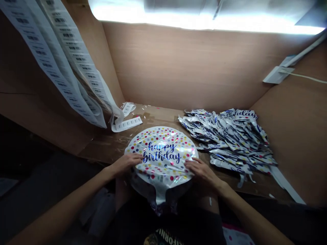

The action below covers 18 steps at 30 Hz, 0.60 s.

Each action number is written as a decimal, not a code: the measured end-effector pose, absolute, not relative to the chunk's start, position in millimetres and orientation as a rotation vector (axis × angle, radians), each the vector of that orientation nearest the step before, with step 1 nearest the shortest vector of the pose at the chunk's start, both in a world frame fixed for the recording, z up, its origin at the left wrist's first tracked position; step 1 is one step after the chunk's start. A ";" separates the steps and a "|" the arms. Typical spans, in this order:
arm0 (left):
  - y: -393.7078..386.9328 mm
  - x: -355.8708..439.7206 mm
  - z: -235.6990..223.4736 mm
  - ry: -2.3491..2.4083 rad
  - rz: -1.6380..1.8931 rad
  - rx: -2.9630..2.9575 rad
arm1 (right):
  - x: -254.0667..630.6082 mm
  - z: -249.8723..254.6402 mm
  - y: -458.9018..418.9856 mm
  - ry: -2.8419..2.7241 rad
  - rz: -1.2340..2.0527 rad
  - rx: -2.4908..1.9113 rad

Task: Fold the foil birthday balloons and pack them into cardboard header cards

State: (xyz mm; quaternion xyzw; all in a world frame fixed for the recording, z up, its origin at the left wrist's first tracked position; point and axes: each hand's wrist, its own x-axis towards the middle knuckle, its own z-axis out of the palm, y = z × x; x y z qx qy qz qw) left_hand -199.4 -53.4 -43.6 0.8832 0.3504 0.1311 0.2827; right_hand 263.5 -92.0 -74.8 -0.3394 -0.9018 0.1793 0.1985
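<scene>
A flat, round white foil balloon (163, 170), with coloured dots and "happy birthday" in blue, lies over my lap at the front edge of the cardboard surface. Its tail points towards me, and more foil layers show under its lower rim. My left hand (129, 162) holds the left side, fingers on top. On the right side, my right hand (201, 170) grips the rim in the same way. Both thumbs are hidden. To the right lies a heap of folded foil balloons (230, 139) with the same print.
Strips of barcode labels (74, 51) hang at the left, one end (129, 124) resting on the cardboard surface (158, 115). Cardboard walls (189, 68) enclose the back and sides. A bright tube light (204, 25) crosses above. A white box with a cable (277, 75) is fixed at the right.
</scene>
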 end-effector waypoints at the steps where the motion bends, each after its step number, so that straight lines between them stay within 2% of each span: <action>1: -50.3 -205.0 -45.5 0.968 0.368 2.317 | 264.4 -76.7 -91.6 -2.533 0.553 -0.950; 7: 26.1 -191.7 -44.1 1.714 0.299 1.877 | 249.8 -71.7 -13.8 -2.005 0.676 -1.569; 10: 59.9 -174.9 -37.8 1.940 0.249 1.819 | 243.0 -67.4 30.6 -1.973 0.646 -1.714; 13: 61.8 -163.9 -35.1 2.122 0.270 1.800 | 238.2 -69.5 45.1 -2.025 0.643 -1.820; 15: 51.4 -155.1 -39.7 2.124 0.367 1.931 | 230.4 -73.5 43.7 -2.036 0.570 -1.915; 18: 37.3 -140.6 -57.8 1.852 0.425 2.339 | 212.7 -78.4 36.3 -2.033 0.396 -2.057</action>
